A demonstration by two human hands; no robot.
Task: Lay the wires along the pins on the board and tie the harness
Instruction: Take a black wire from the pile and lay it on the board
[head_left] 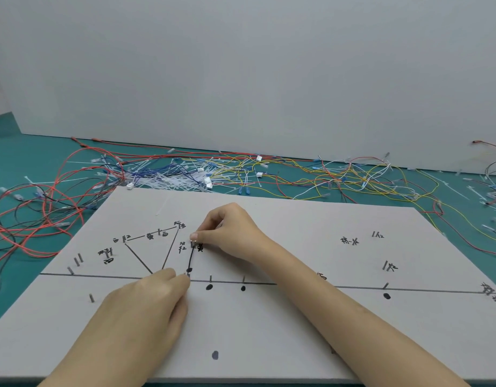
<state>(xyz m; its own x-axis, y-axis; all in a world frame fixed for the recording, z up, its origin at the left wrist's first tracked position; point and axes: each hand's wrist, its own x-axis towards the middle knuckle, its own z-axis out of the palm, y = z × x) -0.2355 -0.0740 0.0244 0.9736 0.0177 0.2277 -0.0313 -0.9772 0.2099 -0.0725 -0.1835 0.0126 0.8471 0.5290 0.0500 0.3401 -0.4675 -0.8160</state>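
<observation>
The grey board (269,331) lies in front of me, with drawn lines, handwritten labels, black dots and short metal pins. A thin black wire (191,258) runs straight from a pair of pins (193,242) down to a pin on the long horizontal line. My right hand (232,233) has its fingers curled and pinches the wire's upper end at the pin pair. My left hand (146,311) lies on the board, its fingertips pinching the wire's lower end by the lower pin (188,272). The wire's ends are hidden under my fingers.
Loose red, black, blue, yellow and white wires (269,174) and white cable ties (168,180) lie tangled on the green mat (17,157) behind and left of the board. A white wall stands at the back. More pins (385,265) stand on the board's right side.
</observation>
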